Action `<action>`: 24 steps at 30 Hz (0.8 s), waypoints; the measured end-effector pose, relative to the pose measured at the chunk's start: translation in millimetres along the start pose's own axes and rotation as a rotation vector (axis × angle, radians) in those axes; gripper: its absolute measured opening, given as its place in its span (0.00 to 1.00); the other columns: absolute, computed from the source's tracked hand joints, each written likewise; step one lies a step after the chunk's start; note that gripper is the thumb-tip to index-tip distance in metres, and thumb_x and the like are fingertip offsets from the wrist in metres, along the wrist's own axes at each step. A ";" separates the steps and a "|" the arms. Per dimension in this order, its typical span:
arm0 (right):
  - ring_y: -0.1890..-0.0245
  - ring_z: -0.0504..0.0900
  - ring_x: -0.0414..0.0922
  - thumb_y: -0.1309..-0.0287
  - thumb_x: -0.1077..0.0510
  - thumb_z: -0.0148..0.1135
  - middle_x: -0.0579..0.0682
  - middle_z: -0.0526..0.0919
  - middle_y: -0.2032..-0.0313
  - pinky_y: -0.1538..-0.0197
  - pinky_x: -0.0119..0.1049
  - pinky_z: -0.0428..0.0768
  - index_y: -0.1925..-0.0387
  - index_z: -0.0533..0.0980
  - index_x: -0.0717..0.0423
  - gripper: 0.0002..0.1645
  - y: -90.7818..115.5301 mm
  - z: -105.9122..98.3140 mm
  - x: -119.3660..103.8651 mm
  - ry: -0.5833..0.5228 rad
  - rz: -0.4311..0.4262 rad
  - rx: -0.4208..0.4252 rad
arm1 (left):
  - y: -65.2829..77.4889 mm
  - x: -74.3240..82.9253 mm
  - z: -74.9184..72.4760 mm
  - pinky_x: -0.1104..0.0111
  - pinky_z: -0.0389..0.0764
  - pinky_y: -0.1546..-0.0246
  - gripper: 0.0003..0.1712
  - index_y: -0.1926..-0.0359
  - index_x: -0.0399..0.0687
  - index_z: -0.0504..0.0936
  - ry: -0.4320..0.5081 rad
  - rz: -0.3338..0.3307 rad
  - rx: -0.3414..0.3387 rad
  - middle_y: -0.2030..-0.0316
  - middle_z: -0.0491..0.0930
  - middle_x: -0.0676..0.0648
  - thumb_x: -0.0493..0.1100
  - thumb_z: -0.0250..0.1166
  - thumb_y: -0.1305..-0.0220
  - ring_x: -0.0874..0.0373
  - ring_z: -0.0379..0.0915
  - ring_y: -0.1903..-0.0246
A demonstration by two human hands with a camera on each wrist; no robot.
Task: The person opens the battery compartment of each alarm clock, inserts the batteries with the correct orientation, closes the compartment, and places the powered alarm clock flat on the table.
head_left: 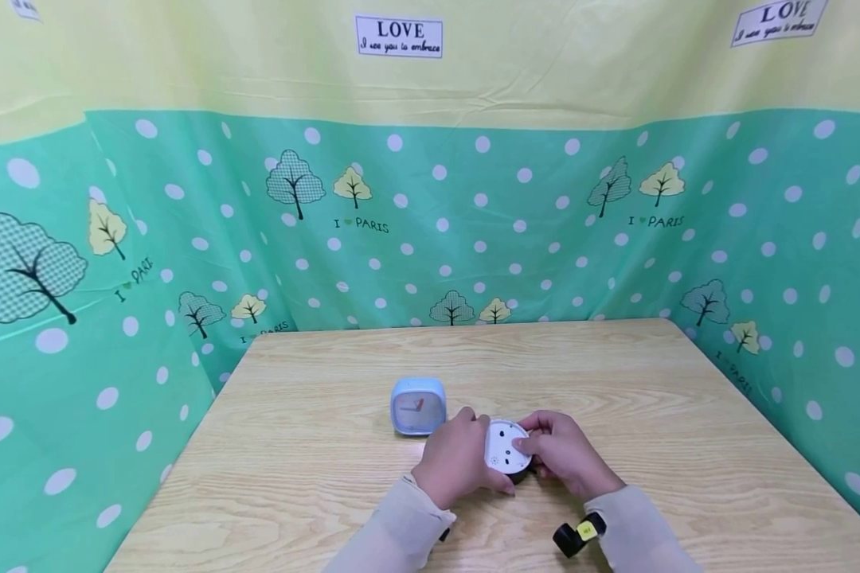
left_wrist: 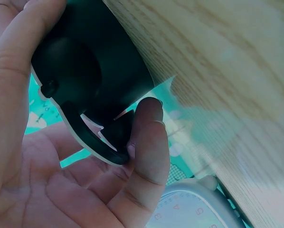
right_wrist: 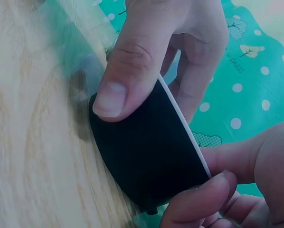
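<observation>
A round black alarm clock [head_left: 498,455] with a white back is held low over the table. Small black knobs and a dotted speaker patch show on its back, which faces up toward the head view. My left hand [head_left: 457,458] grips the clock from its left side; in the right wrist view the left thumb [right_wrist: 111,100] presses on the black casing [right_wrist: 142,147]. From the right, my right hand [head_left: 569,458] pinches the rim, with its thumb on the white back. The dial side is hidden from the head view.
Just behind my left hand, a light blue square alarm clock [head_left: 419,383] stands upright on the wooden table [head_left: 315,454]. Green and yellow patterned curtain [head_left: 459,199] hangs behind the table and along both sides. A black wrist strap [head_left: 569,539] is on the right sleeve.
</observation>
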State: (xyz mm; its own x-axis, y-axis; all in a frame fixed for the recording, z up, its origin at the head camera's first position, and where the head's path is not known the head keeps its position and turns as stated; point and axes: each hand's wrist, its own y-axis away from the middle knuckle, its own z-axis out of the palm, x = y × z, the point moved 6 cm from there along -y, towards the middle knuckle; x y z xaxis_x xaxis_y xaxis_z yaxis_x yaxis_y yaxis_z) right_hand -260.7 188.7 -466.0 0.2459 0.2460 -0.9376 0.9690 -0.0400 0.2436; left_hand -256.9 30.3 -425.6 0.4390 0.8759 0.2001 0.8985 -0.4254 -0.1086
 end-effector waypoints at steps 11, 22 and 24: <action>0.81 0.70 0.44 0.52 0.62 0.67 0.53 0.79 0.72 0.82 0.34 0.67 0.58 0.78 0.58 0.16 1.8 -1.1 -0.3 0.015 -0.001 -0.004 | 0.3 0.5 1.5 0.66 0.76 0.73 0.59 0.45 0.45 0.77 0.005 -0.001 -0.007 0.60 0.75 0.47 0.78 0.72 0.78 0.58 0.70 0.73; 0.81 0.70 0.44 0.50 0.60 0.67 0.52 0.79 0.72 0.82 0.35 0.67 0.57 0.78 0.57 0.16 1.0 -0.8 -0.1 0.030 -0.023 -0.021 | 1.9 0.9 -0.3 0.66 0.76 0.74 0.59 0.46 0.44 0.77 -0.010 0.015 0.004 0.61 0.75 0.47 0.78 0.72 0.76 0.58 0.70 0.74; 0.82 0.69 0.44 0.51 0.60 0.68 0.52 0.79 0.73 0.82 0.35 0.67 0.57 0.78 0.57 0.17 1.0 -1.7 1.0 0.027 -0.023 -0.025 | 2.2 2.2 0.7 0.66 0.76 0.73 0.59 0.46 0.42 0.76 -0.027 0.035 0.010 0.61 0.75 0.47 0.79 0.71 0.76 0.58 0.70 0.74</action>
State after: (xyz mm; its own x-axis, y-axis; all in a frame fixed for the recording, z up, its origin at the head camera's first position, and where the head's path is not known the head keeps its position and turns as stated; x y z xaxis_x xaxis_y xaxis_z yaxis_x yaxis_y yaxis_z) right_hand -259.5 190.6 -466.3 0.2229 0.2724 -0.9360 0.9734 -0.0099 0.2289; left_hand -254.0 31.5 -426.0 0.4695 0.8665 0.1695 0.8824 -0.4537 -0.1245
